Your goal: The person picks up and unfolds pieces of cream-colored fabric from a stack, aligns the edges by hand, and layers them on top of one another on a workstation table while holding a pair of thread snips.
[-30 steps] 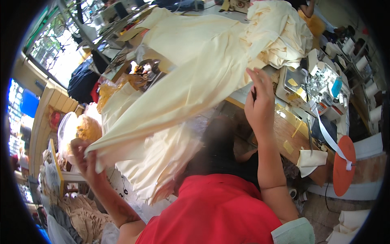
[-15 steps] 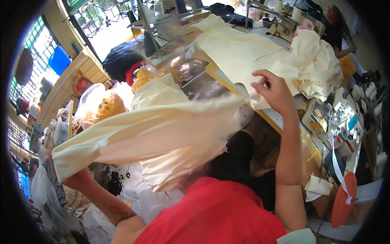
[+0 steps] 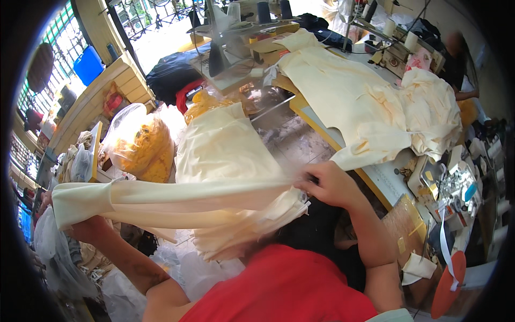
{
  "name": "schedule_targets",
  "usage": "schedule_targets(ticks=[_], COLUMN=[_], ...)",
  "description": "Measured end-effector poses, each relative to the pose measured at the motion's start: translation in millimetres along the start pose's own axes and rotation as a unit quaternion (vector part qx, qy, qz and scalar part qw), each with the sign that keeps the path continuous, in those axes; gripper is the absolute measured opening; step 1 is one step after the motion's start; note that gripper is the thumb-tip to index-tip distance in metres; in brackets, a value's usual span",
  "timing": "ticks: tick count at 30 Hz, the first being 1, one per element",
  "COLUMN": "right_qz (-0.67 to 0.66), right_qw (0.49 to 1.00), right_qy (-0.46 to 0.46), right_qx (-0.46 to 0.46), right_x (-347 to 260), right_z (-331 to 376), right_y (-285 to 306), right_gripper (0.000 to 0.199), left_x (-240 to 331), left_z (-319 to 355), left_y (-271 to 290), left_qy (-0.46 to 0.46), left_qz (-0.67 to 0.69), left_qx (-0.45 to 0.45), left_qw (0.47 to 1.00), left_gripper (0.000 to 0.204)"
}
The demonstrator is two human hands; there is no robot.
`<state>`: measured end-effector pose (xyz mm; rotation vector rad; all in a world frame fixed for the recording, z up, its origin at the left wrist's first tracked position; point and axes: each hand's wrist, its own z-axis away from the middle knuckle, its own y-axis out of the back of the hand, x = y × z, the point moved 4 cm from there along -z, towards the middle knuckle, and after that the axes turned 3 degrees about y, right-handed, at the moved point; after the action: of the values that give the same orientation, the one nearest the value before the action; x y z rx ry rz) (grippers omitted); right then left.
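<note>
- Left hand (image 3: 88,228): arm stretched out to the left, fingers closed in a grip
- Right hand (image 3: 330,185): elbow bent, fingers pinched shut

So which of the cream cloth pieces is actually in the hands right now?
The folded cloth stretched between the left hand and right hand. The pile on the table lies untouched.

Clear plastic bag (image 3: 140,140) bulging with orange-yellow material sits at left, just beside the wooden shelving. A second clear bag (image 3: 214,102) of yellow stuff lies near the table's front edge. Crumpled clear plastic bags (image 3: 59,257) hang at lower left. A blue plastic container (image 3: 88,64) stands by the window.
</note>
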<state>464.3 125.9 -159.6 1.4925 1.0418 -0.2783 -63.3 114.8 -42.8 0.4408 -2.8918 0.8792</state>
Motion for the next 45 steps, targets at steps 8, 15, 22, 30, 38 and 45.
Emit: schedule_targets(ticks=[8,15,22,30,38,45], right_qz=[-0.116,-0.197,-0.188,-0.015,0.023,0.021], right_qw=[0.98,0.883,0.95,0.991,0.929,0.935], right_qy=[-0.083,0.121,-0.053,-0.079,-0.322,-0.296], right_qx=[0.137,0.409,0.243,0.105,0.18,0.192], right_x=[25.7,-22.1,19.8,132.9,101.4,121.1], right_z=[-74.8,-123.6,-26.2,46.2,114.5,147.3], right_y=[95.0,103.9,24.9,-91.7,-71.7,-108.0], right_gripper=[0.011,0.012,0.015,0.02,0.029,0.027], left_x=[-68.5,-16.2,-7.0,-48.4,-295.7,-470.4], left_z=[-9.2,-50.2,58.3,274.3,209.3,205.5], left_y=[116.7,115.1,66.5,161.7,129.8,132.4], left_qy=[0.352,-0.075,0.09,0.656,0.525,0.591], left_qz=[-0.466,-0.533,-0.524,-0.556,-0.653,-0.501], left_qx=[0.067,0.296,0.399,0.391,0.0,-0.143], left_qw=[0.809,0.789,0.747,0.327,0.546,0.616], left_gripper=[0.043,0.021,0.006,0.016,0.026,0.023])
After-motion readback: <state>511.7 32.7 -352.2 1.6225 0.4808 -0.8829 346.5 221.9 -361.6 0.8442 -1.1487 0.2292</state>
